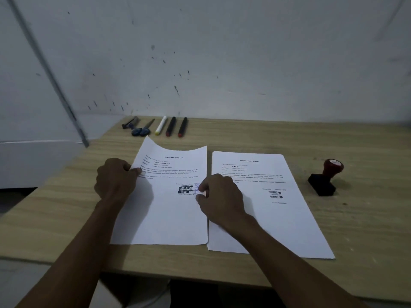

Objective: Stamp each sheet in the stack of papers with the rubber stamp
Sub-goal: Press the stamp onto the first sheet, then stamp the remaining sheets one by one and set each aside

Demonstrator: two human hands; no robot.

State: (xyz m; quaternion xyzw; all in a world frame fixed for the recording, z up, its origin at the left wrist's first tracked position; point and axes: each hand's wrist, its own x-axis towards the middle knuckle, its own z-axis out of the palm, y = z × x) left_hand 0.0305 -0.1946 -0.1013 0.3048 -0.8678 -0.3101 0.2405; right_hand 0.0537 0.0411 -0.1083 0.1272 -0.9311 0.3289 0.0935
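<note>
A printed sheet with a dark stamp mark near its middle lies left of centre on the wooden table, its far edge curling up. My left hand pinches the sheet's left edge. My right hand pinches its right edge beside the stamp mark. To the right lies a stack of printed papers, partly under my right forearm. The rubber stamp, red handle on a black base, stands tilted on the table right of the stack, apart from both hands.
Along the table's far edge lie a cutter, blue-handled scissors, a white marker and two black markers. A white wall stands close behind. The table's left edge runs diagonally past my left hand.
</note>
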